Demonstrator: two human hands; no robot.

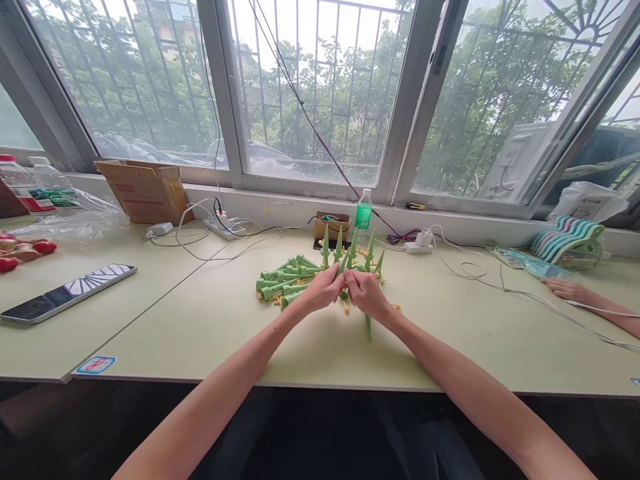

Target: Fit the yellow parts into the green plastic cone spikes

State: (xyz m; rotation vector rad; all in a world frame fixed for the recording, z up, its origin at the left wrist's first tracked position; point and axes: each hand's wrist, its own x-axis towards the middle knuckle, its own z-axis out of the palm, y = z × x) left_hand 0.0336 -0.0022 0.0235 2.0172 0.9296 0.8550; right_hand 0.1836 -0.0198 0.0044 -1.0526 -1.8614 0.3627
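Observation:
My left hand (324, 289) is closed round a green plastic watering spike (343, 264), its pointed tip sticking up between my hands. Against it, my right hand (369, 293) pinches at the same piece; its fingertips partly hide what they grip. Just behind my hands several green spikes (325, 248) stand upright with yellow valve parts. To the left lies a pile of green tubular spike bodies (273, 289), small yellow pieces among them. Another green spike tip (369, 328) points toward me below my right hand. A small yellow valve (347, 309) rests on the table under my hands.
On the pale table (200, 340) lie a phone (70, 293), a power strip (225, 227) and loose cables. Behind stand a green-labelled bottle (364, 212), a small cardboard box (331, 227) and a larger carton (145, 192). Another person's hand (567, 290) rests at right near striped hangers (567, 241).

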